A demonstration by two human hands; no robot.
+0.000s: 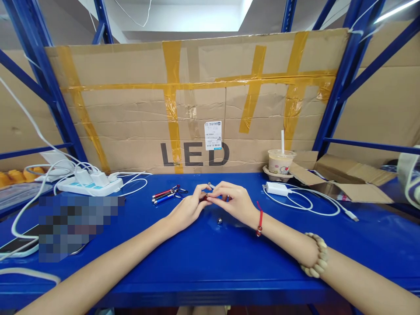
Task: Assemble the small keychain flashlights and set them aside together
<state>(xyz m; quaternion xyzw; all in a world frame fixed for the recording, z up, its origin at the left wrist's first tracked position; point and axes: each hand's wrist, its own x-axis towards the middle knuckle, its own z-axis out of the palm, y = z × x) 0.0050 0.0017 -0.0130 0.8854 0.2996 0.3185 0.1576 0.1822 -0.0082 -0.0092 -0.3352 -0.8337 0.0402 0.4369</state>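
Fingertips point(220, 191) are closed around a small dark-red piece point(206, 197), which is pinched between the left hand point(188, 211) and the right hand point(238, 203), just beyond a small silver part point(219, 220) seen lying on the blue table point(213, 262). The dark-red piece is mostly covered, so its shape cannot be made out. A silver tip point(211, 185) is also seen between the hands, beyond the silver part; whether it is joined to the dark-red piece cannot be told. A red cord point(260, 219) is worn on the right wrist, to the right of the silver part, and a beaded bracelet point(323, 253) is worn farther up that arm. Beyond the silver part and to its left, red and blue pen-like tubes point(163, 198) are laid side by side; farther left, a white power strip point(90, 188) is fitted with plugs point(83, 176). To its right and beyond, a white charger point(277, 188) is placed, with a lidded cup point(280, 162) farther back.
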